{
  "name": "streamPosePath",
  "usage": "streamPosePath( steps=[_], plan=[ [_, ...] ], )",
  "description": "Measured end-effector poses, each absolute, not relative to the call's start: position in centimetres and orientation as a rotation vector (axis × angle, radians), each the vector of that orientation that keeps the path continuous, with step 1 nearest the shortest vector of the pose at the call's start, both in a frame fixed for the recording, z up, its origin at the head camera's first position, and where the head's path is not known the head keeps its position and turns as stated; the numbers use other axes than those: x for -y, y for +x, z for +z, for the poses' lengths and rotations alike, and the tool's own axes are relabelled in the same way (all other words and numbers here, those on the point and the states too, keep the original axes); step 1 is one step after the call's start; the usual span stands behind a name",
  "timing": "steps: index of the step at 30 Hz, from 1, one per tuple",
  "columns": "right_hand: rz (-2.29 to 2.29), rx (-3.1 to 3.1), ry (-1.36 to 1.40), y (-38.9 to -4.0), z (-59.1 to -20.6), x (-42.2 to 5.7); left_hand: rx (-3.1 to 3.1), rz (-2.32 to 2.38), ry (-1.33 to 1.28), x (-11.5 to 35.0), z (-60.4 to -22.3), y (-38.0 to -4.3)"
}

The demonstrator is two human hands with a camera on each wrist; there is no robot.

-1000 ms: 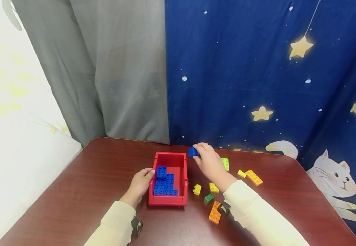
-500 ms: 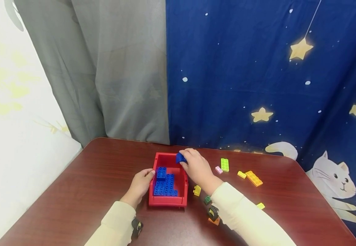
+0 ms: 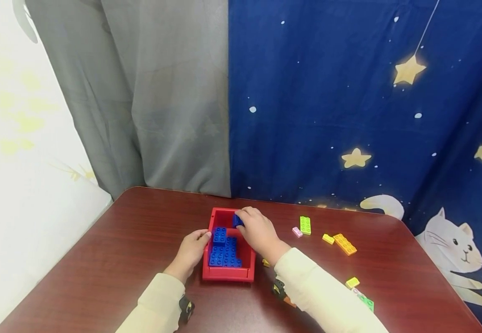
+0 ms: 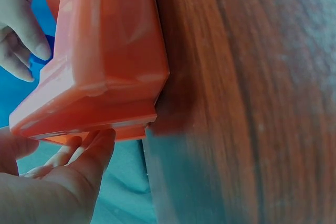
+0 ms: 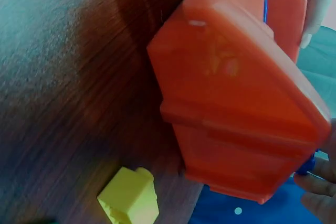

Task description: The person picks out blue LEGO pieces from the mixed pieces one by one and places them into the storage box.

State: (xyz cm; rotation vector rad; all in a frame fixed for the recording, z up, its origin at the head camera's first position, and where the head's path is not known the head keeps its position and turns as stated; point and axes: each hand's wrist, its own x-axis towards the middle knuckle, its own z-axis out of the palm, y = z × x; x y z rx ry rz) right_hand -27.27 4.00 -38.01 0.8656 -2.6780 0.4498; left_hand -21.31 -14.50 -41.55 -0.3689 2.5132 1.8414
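Observation:
A red plastic bin (image 3: 228, 275) stands on the table with several blue building bricks (image 3: 224, 255) in its left and front part. One of these bricks sits higher than the others. My left hand (image 3: 188, 252) grips the bin's left side, thumb at the rim; in the left wrist view its fingers reach along the red wall (image 4: 118, 72). Over the back part of the bin, my right hand (image 3: 259, 231) pinches a blue building brick (image 3: 236, 221) between thumb and fingers. That brick shows only partly past the bin's edge in the right wrist view.
Right of the bin lie a lime brick (image 3: 305, 225), a pink brick (image 3: 297, 232), a yellow brick (image 3: 328, 239) and an orange brick (image 3: 344, 244). A yellow brick (image 5: 128, 198) lies close beside the bin. The right sleeve (image 3: 320, 286) partly covers other bricks.
My right hand has carried the blue brick leftward and slightly down, from right of the bin to over its back part. The left hand keeps its grip on the bin.

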Motion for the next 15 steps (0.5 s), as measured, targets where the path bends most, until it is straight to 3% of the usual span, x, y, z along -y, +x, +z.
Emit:
streamPosePath(
  steps=[15],
  plan=[
    [0.33,2.759,0.867,-27.7,-38.8,-2.3,-2.518,1.838,-0.366,14.5,-41.7,-21.3]
  ],
)
